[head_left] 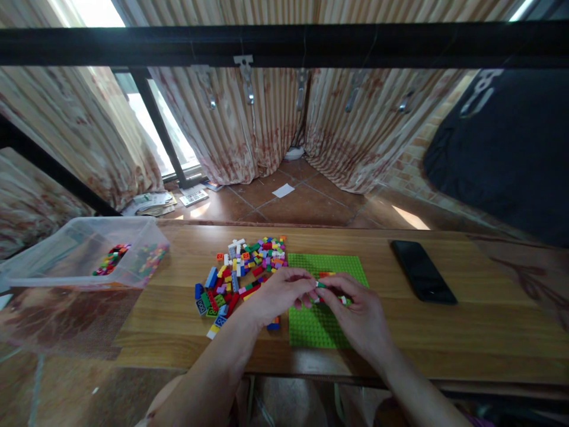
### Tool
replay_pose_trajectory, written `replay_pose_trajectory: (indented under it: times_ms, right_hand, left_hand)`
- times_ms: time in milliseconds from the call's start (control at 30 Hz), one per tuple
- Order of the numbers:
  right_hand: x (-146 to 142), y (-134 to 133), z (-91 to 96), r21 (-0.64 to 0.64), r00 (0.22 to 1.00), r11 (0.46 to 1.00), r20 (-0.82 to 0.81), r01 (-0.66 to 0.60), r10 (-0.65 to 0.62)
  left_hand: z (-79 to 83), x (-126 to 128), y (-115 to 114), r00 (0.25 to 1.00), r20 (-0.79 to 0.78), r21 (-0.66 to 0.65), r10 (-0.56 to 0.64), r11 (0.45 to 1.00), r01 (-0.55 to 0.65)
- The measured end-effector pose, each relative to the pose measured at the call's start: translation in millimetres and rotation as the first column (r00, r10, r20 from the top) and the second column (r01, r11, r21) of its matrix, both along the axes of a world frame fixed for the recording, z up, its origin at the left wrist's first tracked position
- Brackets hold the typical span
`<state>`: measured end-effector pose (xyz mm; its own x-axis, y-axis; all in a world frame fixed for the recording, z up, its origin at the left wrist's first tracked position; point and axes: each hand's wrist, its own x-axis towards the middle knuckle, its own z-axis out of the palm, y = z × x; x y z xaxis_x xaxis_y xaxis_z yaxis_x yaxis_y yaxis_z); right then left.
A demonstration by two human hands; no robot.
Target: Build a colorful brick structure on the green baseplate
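head view: left hand and right hand meet above the green baseplate on the wooden table, fingers of both curled tight, pinching a small brick cluster between them; loose brick pile lies just left of the plate, black phone well to its right

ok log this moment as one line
left hand: pinching small bricks | right hand: pinching same bricks | over green baseplate | loose brick pile left | phone right
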<state>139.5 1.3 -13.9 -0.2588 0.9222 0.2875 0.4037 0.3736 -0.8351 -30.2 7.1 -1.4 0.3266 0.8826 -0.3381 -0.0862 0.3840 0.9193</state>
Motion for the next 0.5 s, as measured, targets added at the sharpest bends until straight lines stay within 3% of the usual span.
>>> replay_pose_trajectory:
  times_ms: [233, 400, 500]
  right_hand:
    - [0, 0, 0.1, 0.003, 1.0, 1.0, 0.0, -0.027, 0.027]
    - [9, 5, 1.0, -0.141, 0.985, 0.989, -0.154, 0.051, -0.073]
    - [21, 14, -3.3, -0.181, 0.99, 0.98, -0.104, 0.077, -0.097]
  left_hand:
    - [-1.8, 7, -3, 0.997, 0.063, -0.042, 0.048, 0.998, -0.046]
    - [-2.2, -2, 2, 0.967, 0.168, -0.093, 0.189, 0.98, -0.176]
    - [-1.2, -14, 9, 0.951, 0.109, -0.035, 0.29, 0.957, -0.288]
